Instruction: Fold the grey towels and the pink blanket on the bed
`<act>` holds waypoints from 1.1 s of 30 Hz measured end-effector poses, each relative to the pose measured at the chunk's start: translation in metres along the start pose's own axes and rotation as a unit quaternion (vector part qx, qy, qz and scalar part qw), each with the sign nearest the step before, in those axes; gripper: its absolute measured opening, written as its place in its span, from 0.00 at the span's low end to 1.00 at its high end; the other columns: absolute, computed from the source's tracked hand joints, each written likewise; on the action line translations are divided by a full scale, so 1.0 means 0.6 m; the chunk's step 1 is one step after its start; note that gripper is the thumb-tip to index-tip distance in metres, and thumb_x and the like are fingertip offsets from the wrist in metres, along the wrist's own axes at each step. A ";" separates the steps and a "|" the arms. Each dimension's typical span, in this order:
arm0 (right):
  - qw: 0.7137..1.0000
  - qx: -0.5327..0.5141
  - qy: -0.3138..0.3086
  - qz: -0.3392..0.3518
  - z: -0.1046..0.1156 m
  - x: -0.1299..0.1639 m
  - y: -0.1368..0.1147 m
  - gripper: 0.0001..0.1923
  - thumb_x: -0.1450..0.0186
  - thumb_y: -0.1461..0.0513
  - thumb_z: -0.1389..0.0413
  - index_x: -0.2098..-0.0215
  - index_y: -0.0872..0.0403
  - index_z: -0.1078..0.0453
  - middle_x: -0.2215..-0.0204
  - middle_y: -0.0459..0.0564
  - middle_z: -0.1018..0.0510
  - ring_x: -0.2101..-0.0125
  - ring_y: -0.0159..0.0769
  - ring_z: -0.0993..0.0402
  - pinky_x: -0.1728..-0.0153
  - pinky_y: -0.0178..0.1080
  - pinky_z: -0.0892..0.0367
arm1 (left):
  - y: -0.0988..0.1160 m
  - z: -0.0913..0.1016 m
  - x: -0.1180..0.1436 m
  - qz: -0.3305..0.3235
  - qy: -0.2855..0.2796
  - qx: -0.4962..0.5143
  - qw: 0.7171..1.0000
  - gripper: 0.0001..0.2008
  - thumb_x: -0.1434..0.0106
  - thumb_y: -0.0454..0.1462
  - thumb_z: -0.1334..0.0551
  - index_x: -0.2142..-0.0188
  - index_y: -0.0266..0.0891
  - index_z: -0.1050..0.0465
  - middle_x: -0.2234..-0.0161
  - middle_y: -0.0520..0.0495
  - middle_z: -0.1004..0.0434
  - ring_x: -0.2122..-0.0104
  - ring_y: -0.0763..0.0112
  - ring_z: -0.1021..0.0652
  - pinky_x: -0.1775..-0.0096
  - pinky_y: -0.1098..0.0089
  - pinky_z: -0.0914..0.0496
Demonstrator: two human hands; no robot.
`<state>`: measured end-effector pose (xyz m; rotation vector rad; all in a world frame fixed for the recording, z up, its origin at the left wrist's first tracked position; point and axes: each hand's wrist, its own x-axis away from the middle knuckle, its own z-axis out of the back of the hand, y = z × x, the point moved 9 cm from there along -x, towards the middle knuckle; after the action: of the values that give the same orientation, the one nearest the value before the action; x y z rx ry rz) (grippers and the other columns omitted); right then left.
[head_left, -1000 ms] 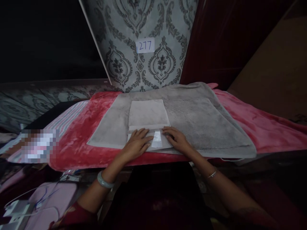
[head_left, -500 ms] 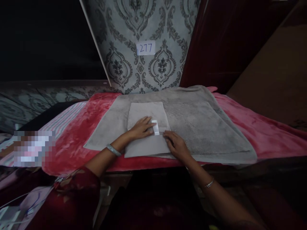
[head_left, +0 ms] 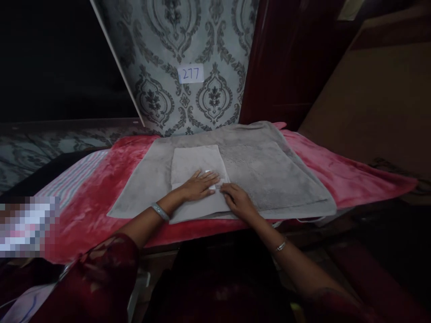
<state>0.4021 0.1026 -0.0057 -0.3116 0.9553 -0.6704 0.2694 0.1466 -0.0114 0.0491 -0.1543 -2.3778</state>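
Fingers of the left hand [head_left: 198, 185] lay flat and slightly spread, pressed on a small folded cloth [head_left: 197, 179], gripping nothing. Fingers of the right hand [head_left: 237, 201] lay loosely curled and close together, tips down on the same cloth's right edge, just beside the left fingertips. Between the two hands showed a small white tag [head_left: 210, 174], partly covered by the left fingers. Wore a pale bangle [head_left: 159, 211] on the left wrist and a thin bracelet [head_left: 280, 246] on the right, with a dark red sleeve [head_left: 101, 278] low at the near left.

Sat with the cloth toward the near edge of a larger grey towel [head_left: 269, 175], left of the towel's middle, its near part reaching the towel's near edge. Spread flat over a red blanket [head_left: 97, 197], the towel left the blanket showing at the left, along the near edge and far out to the right corner. Lay a striped cloth [head_left: 72, 179] beyond the blanket's left edge.

Farther back stood a patterned grey panel [head_left: 175, 40] leaning behind the far edge, with a white label [head_left: 190, 74] reading 277. Hung a dark red curtain [head_left: 279, 58] right of the panel.
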 end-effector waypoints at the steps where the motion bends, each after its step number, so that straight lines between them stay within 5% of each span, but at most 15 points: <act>1: 1.000 -0.001 -0.003 -0.001 -0.001 -0.001 0.000 0.15 0.33 0.69 0.50 0.52 0.51 0.27 0.54 0.54 0.22 0.50 0.41 0.26 0.46 0.47 0.30 | -0.011 0.004 -0.007 0.009 0.007 -0.017 1.000 0.29 0.26 0.50 0.52 0.29 0.49 0.47 0.27 0.45 0.50 0.28 0.56 0.50 0.32 0.42 0.59; 7: 1.000 0.007 -0.002 0.000 0.000 -0.006 0.000 0.15 0.34 0.70 0.50 0.54 0.52 0.27 0.54 0.54 0.22 0.50 0.40 0.26 0.46 0.46 0.30 | -0.056 0.032 -0.024 0.096 0.058 -0.087 0.990 0.30 0.27 0.47 0.51 0.28 0.45 0.47 0.26 0.44 0.55 0.28 0.53 0.52 0.32 0.40 0.57; 17: 1.000 -0.005 0.001 -0.003 -0.001 -0.005 -0.002 0.16 0.34 0.70 0.50 0.54 0.52 0.27 0.54 0.54 0.22 0.49 0.40 0.26 0.46 0.45 0.30 | -0.116 0.076 -0.062 0.261 0.050 -0.028 0.964 0.31 0.28 0.47 0.49 0.28 0.44 0.48 0.27 0.38 0.51 0.30 0.47 0.45 0.34 0.40 0.50; 21: 1.000 -0.010 0.005 0.002 -0.001 -0.006 -0.007 0.16 0.35 0.71 0.50 0.53 0.52 0.28 0.53 0.54 0.22 0.48 0.40 0.27 0.45 0.46 0.30 | -0.096 0.084 -0.112 0.215 0.061 -0.022 0.975 0.32 0.29 0.49 0.49 0.29 0.44 0.48 0.27 0.38 0.52 0.29 0.50 0.48 0.33 0.41 0.53; 24: 1.000 -0.014 0.005 -0.007 -0.001 -0.008 -0.008 0.16 0.35 0.71 0.50 0.53 0.51 0.28 0.54 0.55 0.22 0.48 0.41 0.26 0.45 0.46 0.30 | -0.106 0.077 -0.136 0.246 0.054 -0.014 0.968 0.34 0.29 0.52 0.50 0.29 0.41 0.47 0.28 0.33 0.49 0.30 0.45 0.46 0.35 0.39 0.49; 27: 1.000 -0.013 0.013 -0.008 -0.001 -0.009 -0.009 0.17 0.36 0.71 0.50 0.54 0.51 0.28 0.53 0.55 0.22 0.48 0.41 0.26 0.45 0.47 0.30 | -0.128 0.072 -0.141 0.299 0.061 -0.024 0.952 0.35 0.29 0.54 0.51 0.30 0.40 0.45 0.29 0.30 0.48 0.31 0.37 0.44 0.37 0.37 0.47; 33: 0.999 -0.028 0.019 0.003 0.001 -0.015 -0.013 0.17 0.36 0.70 0.49 0.53 0.51 0.26 0.53 0.53 0.20 0.49 0.40 0.25 0.45 0.44 0.29 | -0.129 0.074 -0.140 0.284 0.112 -0.082 0.949 0.31 0.28 0.52 0.54 0.31 0.43 0.40 0.30 0.36 0.43 0.33 0.37 0.41 0.38 0.38 0.44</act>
<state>0.3958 0.1026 0.0047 -0.3457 1.0122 -0.6470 0.2738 0.2641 0.0221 0.1703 0.1259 -1.7858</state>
